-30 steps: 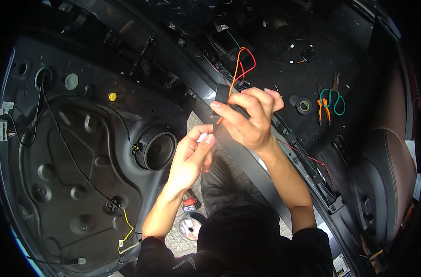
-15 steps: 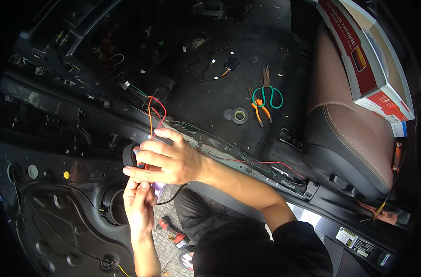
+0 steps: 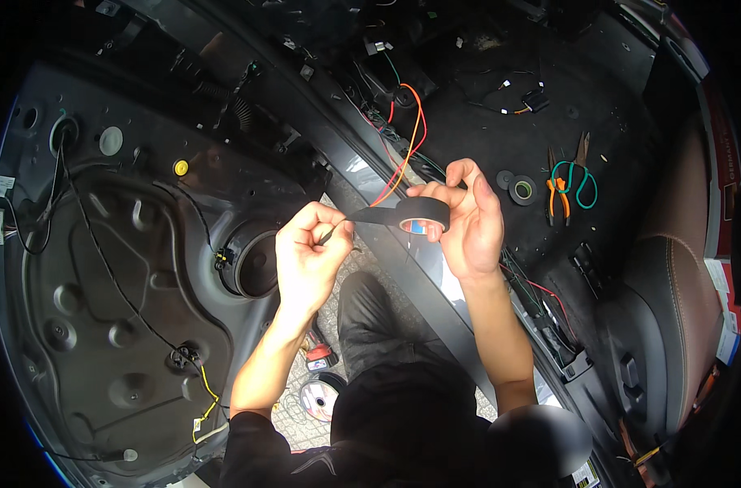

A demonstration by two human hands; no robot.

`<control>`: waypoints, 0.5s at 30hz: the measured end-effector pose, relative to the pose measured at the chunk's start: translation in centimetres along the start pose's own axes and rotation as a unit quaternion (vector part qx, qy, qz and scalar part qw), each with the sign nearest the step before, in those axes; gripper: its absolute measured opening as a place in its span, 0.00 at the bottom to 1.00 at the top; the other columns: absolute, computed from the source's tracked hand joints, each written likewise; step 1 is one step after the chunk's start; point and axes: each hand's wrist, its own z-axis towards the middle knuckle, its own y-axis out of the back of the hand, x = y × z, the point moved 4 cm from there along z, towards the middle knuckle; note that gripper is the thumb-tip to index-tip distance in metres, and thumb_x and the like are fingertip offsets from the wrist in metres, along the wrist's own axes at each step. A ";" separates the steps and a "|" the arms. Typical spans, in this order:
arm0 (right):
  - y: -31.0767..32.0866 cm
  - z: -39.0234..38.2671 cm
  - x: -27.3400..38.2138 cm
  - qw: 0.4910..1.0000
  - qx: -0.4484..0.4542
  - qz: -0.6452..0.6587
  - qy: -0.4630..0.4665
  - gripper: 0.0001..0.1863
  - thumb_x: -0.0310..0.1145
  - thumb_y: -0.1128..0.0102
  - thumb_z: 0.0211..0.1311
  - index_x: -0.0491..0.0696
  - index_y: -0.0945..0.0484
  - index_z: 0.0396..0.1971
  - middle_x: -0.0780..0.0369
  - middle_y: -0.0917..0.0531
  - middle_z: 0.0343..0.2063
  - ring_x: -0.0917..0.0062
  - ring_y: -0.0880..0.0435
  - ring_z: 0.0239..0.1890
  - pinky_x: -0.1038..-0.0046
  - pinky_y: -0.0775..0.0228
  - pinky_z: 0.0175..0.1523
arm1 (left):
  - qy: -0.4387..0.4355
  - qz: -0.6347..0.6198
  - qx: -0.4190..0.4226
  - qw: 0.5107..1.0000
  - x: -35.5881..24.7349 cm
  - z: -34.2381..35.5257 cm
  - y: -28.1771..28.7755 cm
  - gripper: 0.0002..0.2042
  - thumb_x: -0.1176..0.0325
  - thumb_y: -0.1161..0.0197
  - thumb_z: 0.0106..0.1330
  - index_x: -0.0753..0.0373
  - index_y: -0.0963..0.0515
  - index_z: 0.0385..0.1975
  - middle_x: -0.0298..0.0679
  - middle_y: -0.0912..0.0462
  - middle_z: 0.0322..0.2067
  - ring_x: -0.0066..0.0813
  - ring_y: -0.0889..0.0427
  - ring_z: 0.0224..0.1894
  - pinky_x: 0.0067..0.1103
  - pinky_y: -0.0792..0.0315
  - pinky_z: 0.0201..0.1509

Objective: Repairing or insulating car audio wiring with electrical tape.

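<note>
Left hand (image 3: 309,246) pinches a flat black tape strip (image 3: 376,215), right hand (image 3: 473,232) grasps its round black roll (image 3: 432,210), apart, seemingly for tautness!

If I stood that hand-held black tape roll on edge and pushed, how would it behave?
Being round, the roll would probably wheel away. Its hollow core suggests it's light. Its thin stretched strip is likely floppy once slack.
</note>
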 end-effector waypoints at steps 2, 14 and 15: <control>-0.3 -1.3 -0.3 0.959 0.005 -0.264 0.101 0.18 0.48 0.45 0.68 0.45 0.31 0.36 0.58 0.16 0.21 0.76 0.17 0.25 0.69 0.30 0.55 | -0.002 0.026 -0.001 1.000 0.1 0.2 -0.1 0.04 0.77 0.38 0.66 0.63 0.25 0.29 0.18 0.34 0.16 0.03 0.46 0.18 0.10 0.54 0.21; -4.4 1.0 -1.7 0.680 -0.103 -0.617 0.383 0.25 0.21 0.27 0.37 0.54 0.14 0.43 0.66 0.26 0.33 0.73 0.26 0.35 0.66 0.31 0.41 | 0.006 -0.033 0.062 0.998 0.3 -0.5 -1.4 0.11 0.65 0.41 0.73 0.63 0.27 0.28 0.24 0.28 0.17 0.07 0.39 0.20 0.11 0.47 0.25; -5.0 0.9 -1.3 0.628 -0.108 -0.657 0.403 0.25 0.24 0.28 0.39 0.55 0.14 0.44 0.66 0.26 0.34 0.73 0.26 0.37 0.63 0.33 0.48 | 0.040 -0.051 0.080 0.995 0.3 -0.3 -1.1 0.12 0.64 0.43 0.74 0.62 0.26 0.28 0.24 0.30 0.16 0.08 0.39 0.19 0.12 0.48 0.23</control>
